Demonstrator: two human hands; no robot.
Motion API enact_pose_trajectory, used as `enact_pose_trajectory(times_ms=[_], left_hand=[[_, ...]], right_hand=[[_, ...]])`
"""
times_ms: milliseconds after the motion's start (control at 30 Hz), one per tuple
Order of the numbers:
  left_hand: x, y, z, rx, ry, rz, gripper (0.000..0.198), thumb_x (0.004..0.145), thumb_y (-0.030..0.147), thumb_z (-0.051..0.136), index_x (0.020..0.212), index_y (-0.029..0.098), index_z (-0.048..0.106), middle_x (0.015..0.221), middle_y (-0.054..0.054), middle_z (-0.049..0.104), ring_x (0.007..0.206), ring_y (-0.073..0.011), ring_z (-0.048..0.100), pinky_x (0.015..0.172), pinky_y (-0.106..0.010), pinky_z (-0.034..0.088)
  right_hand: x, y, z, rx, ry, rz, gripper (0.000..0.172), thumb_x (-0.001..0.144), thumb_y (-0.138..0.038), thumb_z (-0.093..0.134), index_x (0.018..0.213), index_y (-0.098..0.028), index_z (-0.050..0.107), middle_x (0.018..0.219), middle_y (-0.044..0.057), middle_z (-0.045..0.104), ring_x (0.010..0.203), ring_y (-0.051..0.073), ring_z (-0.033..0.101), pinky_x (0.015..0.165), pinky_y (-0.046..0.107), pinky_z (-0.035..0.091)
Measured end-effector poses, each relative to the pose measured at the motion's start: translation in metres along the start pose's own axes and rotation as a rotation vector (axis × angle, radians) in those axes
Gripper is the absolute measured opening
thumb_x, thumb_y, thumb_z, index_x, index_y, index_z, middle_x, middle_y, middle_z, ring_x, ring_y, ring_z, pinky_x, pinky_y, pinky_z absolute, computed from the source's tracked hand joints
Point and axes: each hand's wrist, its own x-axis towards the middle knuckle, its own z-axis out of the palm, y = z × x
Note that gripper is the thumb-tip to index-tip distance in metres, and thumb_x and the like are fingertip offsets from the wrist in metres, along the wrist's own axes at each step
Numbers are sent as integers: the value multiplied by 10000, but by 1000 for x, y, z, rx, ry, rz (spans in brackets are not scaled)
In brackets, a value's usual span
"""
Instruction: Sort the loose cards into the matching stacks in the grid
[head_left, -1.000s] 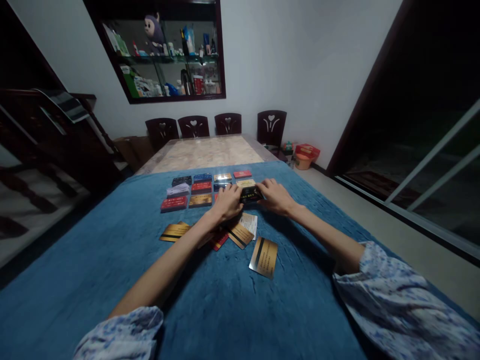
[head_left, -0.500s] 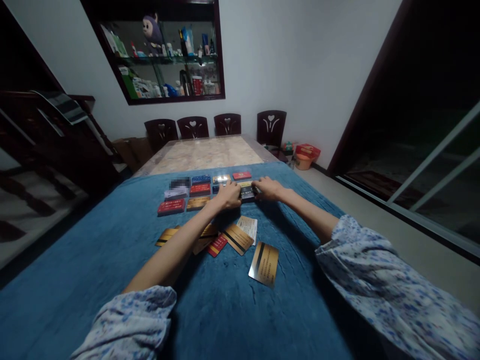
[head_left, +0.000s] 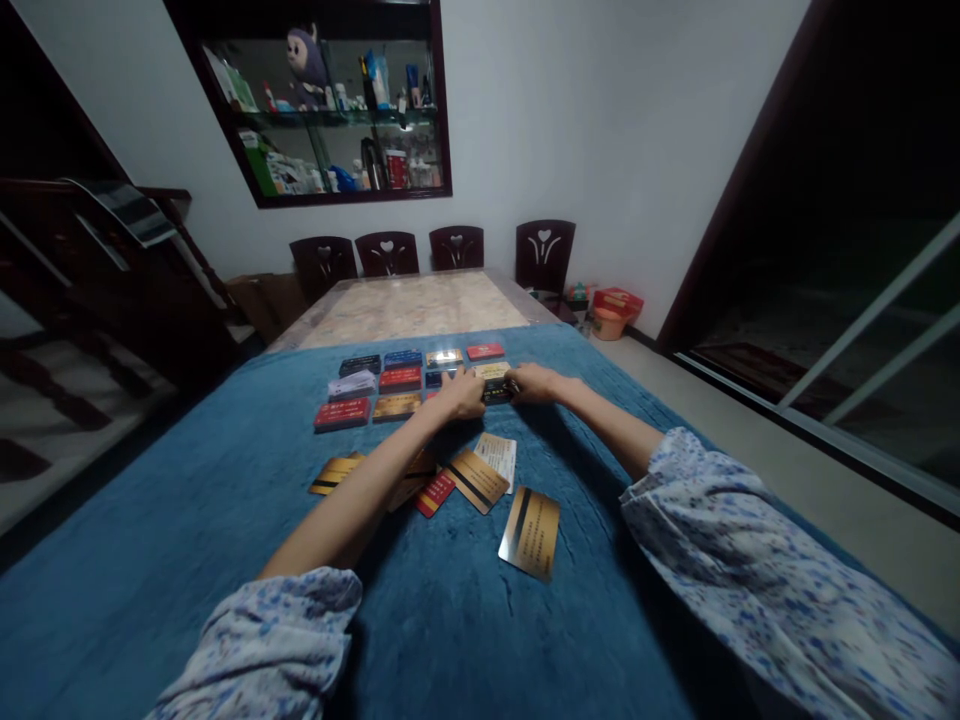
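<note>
Both my hands reach out over a blue cloth point(head_left: 187, 560) to a dark card point(head_left: 496, 391) lying between them. My left hand point(head_left: 461, 394) has its fingers curled on the card's left edge, and my right hand point(head_left: 534, 382) pinches its right edge. The card lies at the right end of a grid of cards: a red card point(head_left: 342, 413), a gold card point(head_left: 397, 405), a white card point(head_left: 351, 384), a blue card point(head_left: 403, 358) and others. Closer to me lie loose cards face down, among them a gold striped card point(head_left: 529, 519) and another gold card point(head_left: 477, 479).
Beyond the cloth the marble table top point(head_left: 412, 305) runs to several dark chairs point(head_left: 386, 252) at the wall. A wall cabinet point(head_left: 330, 100) holds bottles and a plush toy. A red basket point(head_left: 616, 304) stands on the floor at the right, next to a sliding glass door.
Both hands pushed the dark card a little farther away, into the row of the grid. My arms stretched out more and my sleeves came further into view.
</note>
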Motion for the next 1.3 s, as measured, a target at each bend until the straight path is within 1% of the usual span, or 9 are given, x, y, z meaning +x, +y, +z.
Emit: enact_pose_trajectory(times_ms=[233,433,600,767,933,1067,1200,1300], left_hand=[[3,-1,2,-33,-15,-13,421,796,212,543,1207,160,620,1346,-189,532,1276,-380,440,1036,-604,388],[5,-2,7,-51,-3,-22,416,788,208,553,1198,169,618,1327,-203,534,1276,-395,440,1021,-624,380],[8,-2,10,-66,2,-43,418,768,194,563,1182,188,617,1311,-189,545,1258,-388,451,1007,-626,384],[6,0,11,-79,28,-60,415,758,184,571,1169,156,618,1303,-204,552,1250,-383,458,1007,-606,386],[-2,0,9,-79,61,-46,352,811,219,554,1150,151,618,1290,-198,576,1244,-374,457,997,-588,391],[-9,0,8,-65,93,-27,327,838,248,557,1148,155,605,1301,-184,566,1272,-362,423,1017,-566,370],[-18,2,9,-73,141,8,316,855,232,547,1159,162,592,1301,-168,547,1270,-345,410,1009,-533,367],[-27,4,10,-90,178,38,317,854,203,532,1162,178,599,1287,-157,548,1251,-340,405,992,-532,362]], right_hand=[[7,0,-1,-6,-18,-34,451,774,-298,716,1203,-163,684,1199,139,696,1062,262,675,814,244,506],[9,-1,-3,-6,-24,-53,388,766,-264,704,1146,-185,723,1151,115,731,1048,257,686,817,251,516],[11,-3,-4,4,-44,-59,372,762,-227,698,1125,-155,735,1134,130,740,1032,255,695,807,246,517],[9,-3,-4,16,-40,-54,385,766,-222,694,1147,-181,727,1145,106,742,1036,242,693,807,236,512],[2,0,-3,27,-13,-38,458,771,-234,706,1224,-170,681,1197,110,718,1080,240,676,836,234,500],[-1,2,-2,36,12,-18,512,776,-264,723,1269,-155,638,1204,122,705,1075,239,672,818,233,494],[-7,4,0,45,57,1,531,782,-290,732,1279,-148,615,1208,136,688,1094,257,655,831,257,487],[-17,4,0,54,102,14,523,831,-301,688,1323,-162,577,1240,136,668,1105,254,640,848,276,479]])
